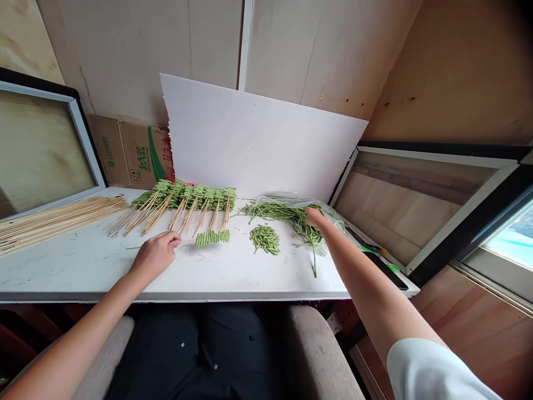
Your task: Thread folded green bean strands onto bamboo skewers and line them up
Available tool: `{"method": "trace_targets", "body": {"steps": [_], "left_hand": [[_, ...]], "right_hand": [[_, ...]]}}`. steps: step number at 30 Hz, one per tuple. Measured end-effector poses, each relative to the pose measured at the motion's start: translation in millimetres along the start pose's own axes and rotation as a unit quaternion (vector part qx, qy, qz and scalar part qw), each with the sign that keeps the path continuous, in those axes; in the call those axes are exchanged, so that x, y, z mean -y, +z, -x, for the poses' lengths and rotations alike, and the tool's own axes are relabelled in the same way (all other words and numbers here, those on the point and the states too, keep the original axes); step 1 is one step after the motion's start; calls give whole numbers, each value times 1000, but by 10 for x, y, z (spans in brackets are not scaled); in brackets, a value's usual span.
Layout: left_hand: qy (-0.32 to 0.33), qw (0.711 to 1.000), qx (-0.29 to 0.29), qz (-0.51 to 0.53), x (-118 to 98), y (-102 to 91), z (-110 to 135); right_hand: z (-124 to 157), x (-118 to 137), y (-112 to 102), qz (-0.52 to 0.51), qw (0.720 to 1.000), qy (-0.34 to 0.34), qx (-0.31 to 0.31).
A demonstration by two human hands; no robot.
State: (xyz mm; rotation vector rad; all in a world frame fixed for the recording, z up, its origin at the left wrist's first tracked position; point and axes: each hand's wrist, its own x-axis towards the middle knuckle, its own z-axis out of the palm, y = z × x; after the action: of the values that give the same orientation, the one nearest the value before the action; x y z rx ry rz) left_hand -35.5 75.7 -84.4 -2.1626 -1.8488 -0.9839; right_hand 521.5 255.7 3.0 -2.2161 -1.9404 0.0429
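Note:
My left hand (156, 254) is closed around a thin wooden skewer, level above the white table. Short cut long-bean pieces (212, 238) are threaded side by side on the skewer's right part. Far to the right, my right hand (314, 217) reaches into a heap of uncut long beans (275, 210), its fingers curled down among them and partly hidden. Those beans lie on and in a clear plastic bag (333, 214). Between the hands sits a small pile of cut bean pieces (265, 239).
Finished bean skewers (194, 195) are stacked in a row behind my left hand. Bare wooden skewers (62, 218) lie at the table's left. A white board (262, 144) and a cardboard box (129, 153) stand behind. A dark flat object (385, 268) lies at right.

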Motion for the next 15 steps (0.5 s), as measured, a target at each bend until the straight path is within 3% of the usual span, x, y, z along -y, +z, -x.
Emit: {"method": "trace_targets", "body": {"steps": [4,9,15], "left_hand": [[12,1000,-16,3,46,-26,106],[26,998,-58,13,88,-24,242],[27,997,-70,2,147,19,314]], "right_hand": [[-275,45,-174,-12,1000,-11,6],[-564,85,-475,-7,999,-38,-37],[-558,49,-482,37,994,-58,-83]]}}
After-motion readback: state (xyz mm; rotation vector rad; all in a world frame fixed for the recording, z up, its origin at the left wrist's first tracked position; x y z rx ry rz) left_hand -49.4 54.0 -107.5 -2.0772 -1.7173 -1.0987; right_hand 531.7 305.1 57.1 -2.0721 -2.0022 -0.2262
